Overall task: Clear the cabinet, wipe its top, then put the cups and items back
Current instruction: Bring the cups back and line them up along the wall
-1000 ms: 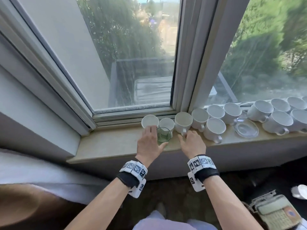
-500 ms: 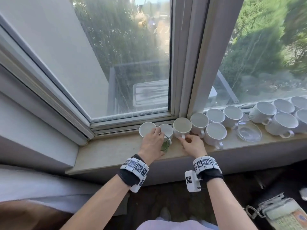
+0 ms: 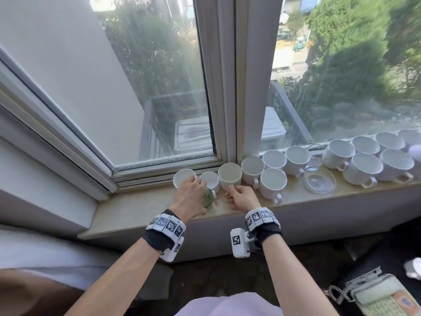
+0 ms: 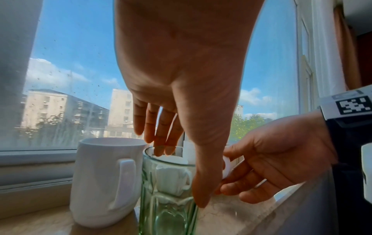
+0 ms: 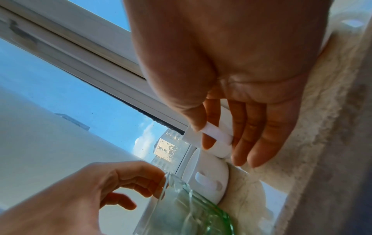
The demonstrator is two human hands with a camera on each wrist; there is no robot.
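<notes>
The left hand [image 3: 190,197] is curling thumb and fingers [image 4: 159,127] around the rim of the upright green-tinted ribbed glass tumbler [image 4: 168,190], lower centre of the frame on the stone windowsill [image 3: 136,208]. The right hand [image 3: 242,197] is pinching the handle of a round white ceramic cup [image 3: 230,175]. Both look rigid, slick and breakable; the tumbler's long axis is standing vertical, mouth up.

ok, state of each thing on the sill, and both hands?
green glass: upright, empty, left hand's fingers in its mouth, thumb outside.
left hand: pinches the glass rim.
cream mug: upright, empty, on the sill.
right hand: pinches the cream mug's handle.
white cups: upright, empty, clustered.
glass saucer: flat, empty.
</notes>
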